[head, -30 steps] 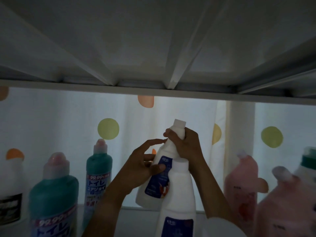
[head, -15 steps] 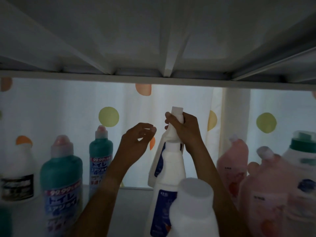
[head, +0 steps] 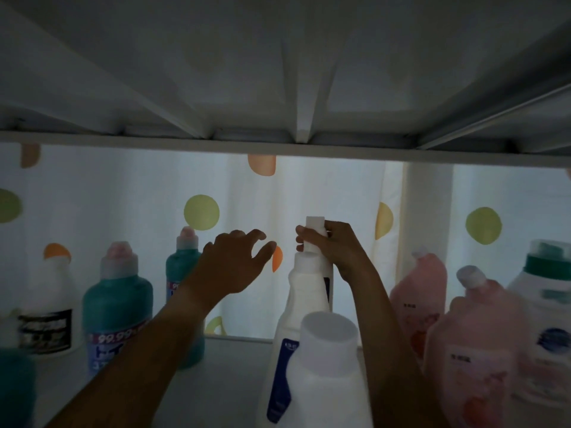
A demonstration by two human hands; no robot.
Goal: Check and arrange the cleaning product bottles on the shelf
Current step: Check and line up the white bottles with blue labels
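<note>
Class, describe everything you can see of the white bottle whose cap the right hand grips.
The white bottle stands at the back of the shelf, about upright, mostly hidden behind two other white bottles. It looks like plastic, with a narrow neck, a white cap and a sliver of dark blue label. The right hand grips its cap; the left hand hovers apart, fingers spread.

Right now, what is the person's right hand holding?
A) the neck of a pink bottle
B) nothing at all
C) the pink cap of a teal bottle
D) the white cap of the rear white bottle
D: the right hand curls round the white cap of the rear white bottle, while the left hand hovers open beside it, touching nothing.
</note>
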